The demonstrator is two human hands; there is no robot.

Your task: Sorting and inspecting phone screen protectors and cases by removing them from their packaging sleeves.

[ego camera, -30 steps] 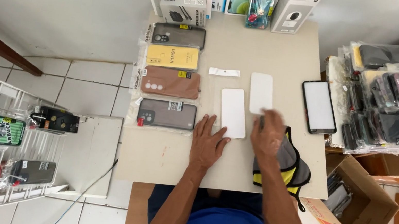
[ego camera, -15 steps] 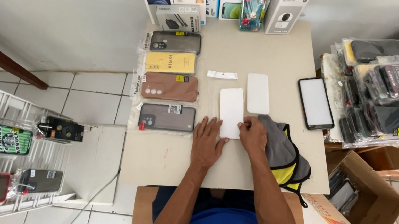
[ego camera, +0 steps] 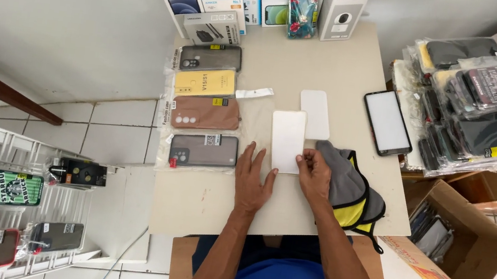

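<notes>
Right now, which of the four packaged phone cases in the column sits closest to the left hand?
The dark grey case at the bottom of the column, just left of the left hand. The brown, yellow and other grey case lie farther up.

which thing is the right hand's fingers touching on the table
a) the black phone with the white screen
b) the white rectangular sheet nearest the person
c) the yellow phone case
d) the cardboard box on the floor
b: the right hand has its fingertips on the lower right corner of the white rectangular sheet, while the left hand lies flat on the table just beside that sheet's lower left edge.
</notes>
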